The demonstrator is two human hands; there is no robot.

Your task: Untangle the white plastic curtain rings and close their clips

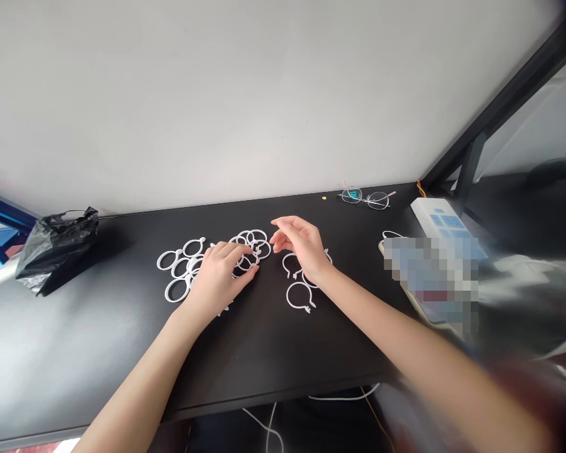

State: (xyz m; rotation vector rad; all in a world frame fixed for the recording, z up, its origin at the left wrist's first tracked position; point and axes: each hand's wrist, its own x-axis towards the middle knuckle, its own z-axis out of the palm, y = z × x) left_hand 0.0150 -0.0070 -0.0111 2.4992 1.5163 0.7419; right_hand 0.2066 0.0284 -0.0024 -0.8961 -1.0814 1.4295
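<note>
White plastic rings with small clasps [166,292] lie in a loose, overlapping group on the black table. My left hand [219,270] rests over this group, palm down, with thumb and index finger apart beside several rings; whether it touches one I cannot tell. To its right, my right hand [306,245] hovers with bent fingers spread from the thumb and nothing visible between them. Under and beside it is a smaller set of rings, partly covered by the hand. Nearest the front, one unfastened ring [288,296] shows its clasp ends parted.
A crumpled black plastic bag [59,251] sits at the table's left. Eyeglasses [366,200] lie near the wall. On the right are a white power strip [436,211] and a pixelated object [431,283]. The black table's front edge [283,399] has cables hanging below it.
</note>
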